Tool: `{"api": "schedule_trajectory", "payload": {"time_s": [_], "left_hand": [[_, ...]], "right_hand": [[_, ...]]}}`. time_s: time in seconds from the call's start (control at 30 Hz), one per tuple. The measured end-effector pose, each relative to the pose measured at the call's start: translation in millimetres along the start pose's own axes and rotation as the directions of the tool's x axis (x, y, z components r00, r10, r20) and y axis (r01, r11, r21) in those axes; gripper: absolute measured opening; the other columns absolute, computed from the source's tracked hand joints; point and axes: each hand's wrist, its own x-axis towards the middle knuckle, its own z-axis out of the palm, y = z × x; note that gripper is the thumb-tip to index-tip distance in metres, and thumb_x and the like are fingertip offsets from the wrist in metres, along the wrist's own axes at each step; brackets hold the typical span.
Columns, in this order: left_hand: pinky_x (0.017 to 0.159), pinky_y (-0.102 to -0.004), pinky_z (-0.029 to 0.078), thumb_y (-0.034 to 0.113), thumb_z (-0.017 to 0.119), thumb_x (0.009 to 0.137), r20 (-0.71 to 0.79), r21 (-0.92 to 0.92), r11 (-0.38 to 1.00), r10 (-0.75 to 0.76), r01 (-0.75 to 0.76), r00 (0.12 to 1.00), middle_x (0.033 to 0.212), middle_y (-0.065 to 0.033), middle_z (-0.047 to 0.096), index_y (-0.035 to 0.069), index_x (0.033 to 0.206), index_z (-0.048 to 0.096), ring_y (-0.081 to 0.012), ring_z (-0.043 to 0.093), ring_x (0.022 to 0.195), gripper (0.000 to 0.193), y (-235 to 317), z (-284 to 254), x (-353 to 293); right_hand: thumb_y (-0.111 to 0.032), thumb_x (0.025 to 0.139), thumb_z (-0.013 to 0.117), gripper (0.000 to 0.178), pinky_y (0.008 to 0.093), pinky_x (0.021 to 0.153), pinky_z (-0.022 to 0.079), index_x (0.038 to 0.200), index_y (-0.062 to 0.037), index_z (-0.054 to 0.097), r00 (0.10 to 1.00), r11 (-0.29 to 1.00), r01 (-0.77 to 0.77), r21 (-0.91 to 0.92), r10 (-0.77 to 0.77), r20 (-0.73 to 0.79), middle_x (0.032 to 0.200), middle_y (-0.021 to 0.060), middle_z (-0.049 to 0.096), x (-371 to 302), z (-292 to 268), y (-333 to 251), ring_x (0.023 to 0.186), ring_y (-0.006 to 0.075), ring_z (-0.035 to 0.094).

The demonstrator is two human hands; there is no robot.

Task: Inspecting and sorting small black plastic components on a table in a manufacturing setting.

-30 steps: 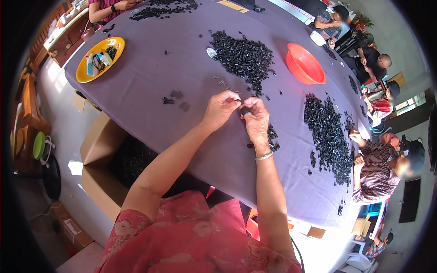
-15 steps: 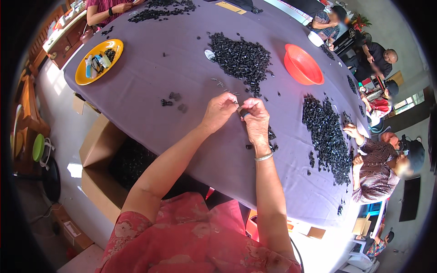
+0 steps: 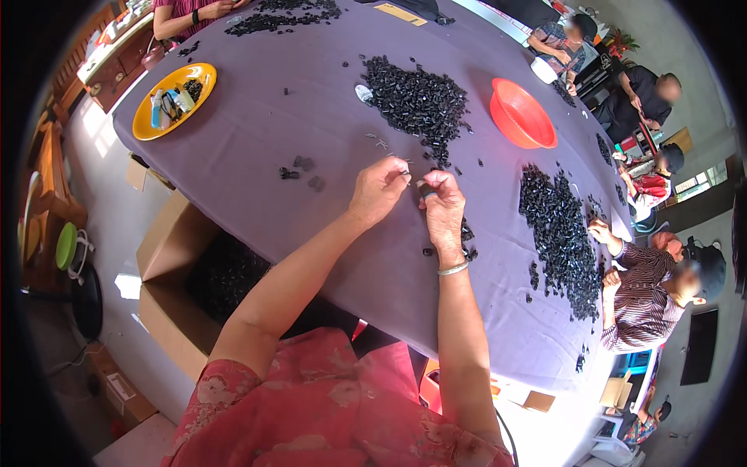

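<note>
Over the near part of the cloth-covered table [image 3: 233, 148], my two hands are raised close together but apart. My left hand [image 3: 377, 194] is closed in a pinch; what sits at its fingertips is too small to make out. In the fingers of my right hand [image 3: 444, 214] is a small black piece [image 3: 426, 189], partly hidden by them. Beyond my hands spreads a pile of small black pieces [image 3: 416, 101], trailing toward me. Several thin metal pins [image 3: 379, 142] lie past my left hand. A few loose dark pieces [image 3: 289, 173] rest to its left, others [image 3: 468, 235] beside my right wrist.
A red plastic bowl [image 3: 520, 117] stands right of the pile. A yellow plate [image 3: 142, 126] with small items is at the far left. Another black pile [image 3: 556, 233] lies by a person [image 3: 646, 292] on the right. An open cardboard box [image 3: 165, 245] stands below the table's left edge.
My hands have drawn slightly apart, and the fingertips of my left hand no longer meet the black piece in my right. The view has shifted slightly.
</note>
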Motion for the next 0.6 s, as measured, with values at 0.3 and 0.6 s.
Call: {"api": "schedule_trajectory", "payload": {"time_s": [0.3, 0.6], "left_hand": [[0.057, -0.0268, 0.047, 0.004, 0.066, 0.078, -0.215, 0.402, 0.908, 0.218, -0.117, 0.952, 0.077, -0.0063, 0.061, 0.004, 0.09, 0.06, -0.0135, 0.056, 0.06, 0.014, 2, -7, 3], [0.057, -0.0291, 0.046, 0.007, 0.067, 0.077, -0.252, 0.405, 0.914, 0.135, -0.022, 0.958, 0.07, -0.0055, 0.059, 0.005, 0.088, 0.06, -0.0152, 0.055, 0.056, 0.013, 7, -8, 3]], "right_hand": [[0.011, 0.076, 0.052, 0.02, 0.0198, 0.061, 0.046, 0.09, -0.002, 0.058, 0.973, 0.859, 0.186, -0.478, -0.228, -0.031, 0.073, -0.0028, 0.059, -2, 3, 8, 0.065, 0.0041, 0.055], [0.011, 0.075, 0.052, 0.022, 0.0217, 0.063, 0.047, 0.091, -0.0013, 0.06, 0.983, 0.946, 0.084, -0.313, -0.129, -0.127, 0.076, -0.0003, 0.059, -3, 5, 2, 0.067, 0.0057, 0.054]]}}
